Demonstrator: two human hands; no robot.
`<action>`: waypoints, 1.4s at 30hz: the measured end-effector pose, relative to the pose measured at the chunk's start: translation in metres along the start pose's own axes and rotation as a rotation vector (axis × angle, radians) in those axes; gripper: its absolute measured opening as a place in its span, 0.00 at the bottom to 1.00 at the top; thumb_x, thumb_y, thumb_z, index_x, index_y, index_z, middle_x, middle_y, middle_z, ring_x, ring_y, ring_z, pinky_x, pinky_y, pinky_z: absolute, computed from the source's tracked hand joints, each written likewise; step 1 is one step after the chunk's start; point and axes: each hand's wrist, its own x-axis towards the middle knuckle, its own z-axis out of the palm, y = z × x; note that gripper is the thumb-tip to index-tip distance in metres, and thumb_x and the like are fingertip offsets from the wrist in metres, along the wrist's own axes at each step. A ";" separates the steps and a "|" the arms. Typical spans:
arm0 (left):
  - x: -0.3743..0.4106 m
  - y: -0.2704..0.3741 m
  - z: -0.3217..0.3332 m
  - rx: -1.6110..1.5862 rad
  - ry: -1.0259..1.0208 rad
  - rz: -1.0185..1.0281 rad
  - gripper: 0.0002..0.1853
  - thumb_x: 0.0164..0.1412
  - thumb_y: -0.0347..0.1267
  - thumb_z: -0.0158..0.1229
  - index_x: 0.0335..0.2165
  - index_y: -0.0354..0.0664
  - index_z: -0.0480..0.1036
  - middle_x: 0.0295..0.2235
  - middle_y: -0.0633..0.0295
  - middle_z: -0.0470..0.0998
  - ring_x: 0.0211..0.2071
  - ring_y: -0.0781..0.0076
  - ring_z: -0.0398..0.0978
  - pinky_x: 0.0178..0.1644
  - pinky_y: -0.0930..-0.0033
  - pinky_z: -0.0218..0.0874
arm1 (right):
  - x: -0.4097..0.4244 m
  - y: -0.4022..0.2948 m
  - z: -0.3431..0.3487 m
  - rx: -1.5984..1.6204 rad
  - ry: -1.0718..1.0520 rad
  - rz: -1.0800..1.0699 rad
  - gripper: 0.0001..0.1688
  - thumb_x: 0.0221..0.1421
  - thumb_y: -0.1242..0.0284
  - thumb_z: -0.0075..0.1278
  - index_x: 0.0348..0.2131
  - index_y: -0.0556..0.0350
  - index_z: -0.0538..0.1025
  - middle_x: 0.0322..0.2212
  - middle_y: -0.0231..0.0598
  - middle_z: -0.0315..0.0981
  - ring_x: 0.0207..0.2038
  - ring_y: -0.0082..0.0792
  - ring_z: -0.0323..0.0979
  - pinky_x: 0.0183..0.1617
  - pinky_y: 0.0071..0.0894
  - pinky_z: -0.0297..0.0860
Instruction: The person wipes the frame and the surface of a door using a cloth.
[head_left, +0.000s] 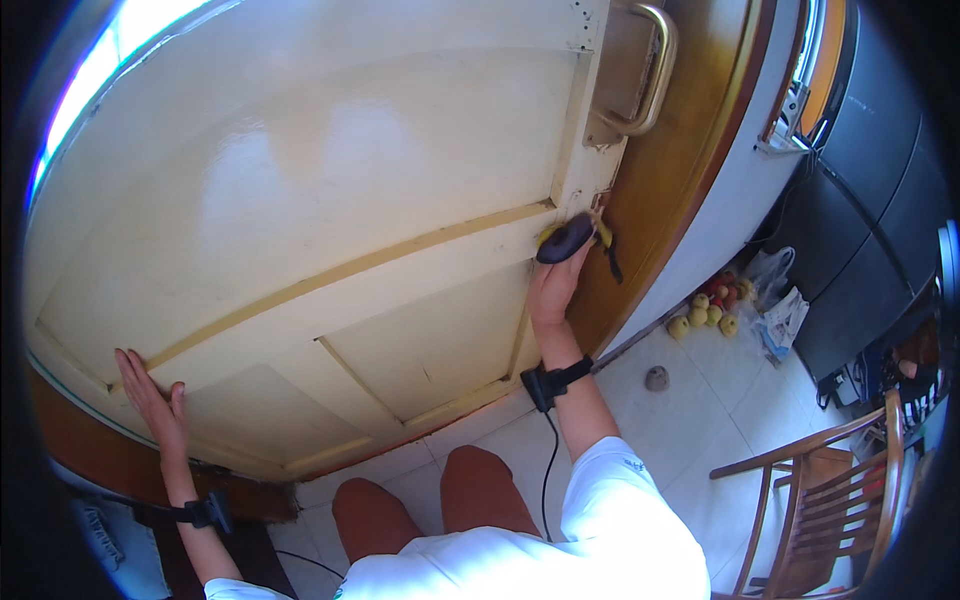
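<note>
Before me stands a cream-painted panel door (375, 165) with worn edges and a brass-coloured pull handle (651, 75) near its upper right side. My right hand (556, 281) is shut on a dark, rounded object with yellow parts (568, 238), held against the door's right edge below the handle. A black strip hangs beside it. The object's exact kind is not clear, and part of my fingers is hidden behind it. My left hand (154, 401) holds nothing; it lies with fingers extended at the door's lower left panel moulding.
A brown wooden door frame (675, 165) borders the door at right. On the tiled floor (675, 435) lie yellowish round fruits (697, 315), plastic bags (784, 322) and a small grey-brown lump (657, 378). A wooden chair (832, 502) and a dark refrigerator (862, 195) stand at right.
</note>
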 end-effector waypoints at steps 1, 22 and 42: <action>0.000 0.000 0.000 0.003 0.001 0.007 0.45 0.61 0.53 0.45 0.63 0.35 0.41 0.65 0.45 0.41 0.65 0.46 0.40 0.65 0.50 0.31 | -0.017 0.008 0.000 -0.017 -0.004 0.022 0.31 0.56 0.83 0.38 0.58 0.74 0.51 0.62 0.63 0.40 0.65 0.59 0.38 0.68 0.45 0.37; 0.000 0.003 0.001 0.002 -0.008 0.031 0.43 0.62 0.49 0.46 0.63 0.35 0.41 0.65 0.45 0.39 0.65 0.48 0.39 0.66 0.52 0.30 | -0.079 0.035 -0.003 -0.102 -0.109 0.068 0.38 0.52 0.88 0.38 0.60 0.74 0.46 0.63 0.59 0.36 0.66 0.58 0.36 0.68 0.46 0.37; 0.003 0.008 -0.005 0.031 -0.099 -0.056 0.43 0.59 0.39 0.53 0.63 0.36 0.39 0.65 0.46 0.38 0.66 0.48 0.38 0.66 0.53 0.30 | 0.012 -0.017 -0.007 -0.011 0.019 -0.085 0.37 0.54 0.90 0.38 0.62 0.65 0.51 0.64 0.57 0.37 0.66 0.56 0.37 0.67 0.44 0.41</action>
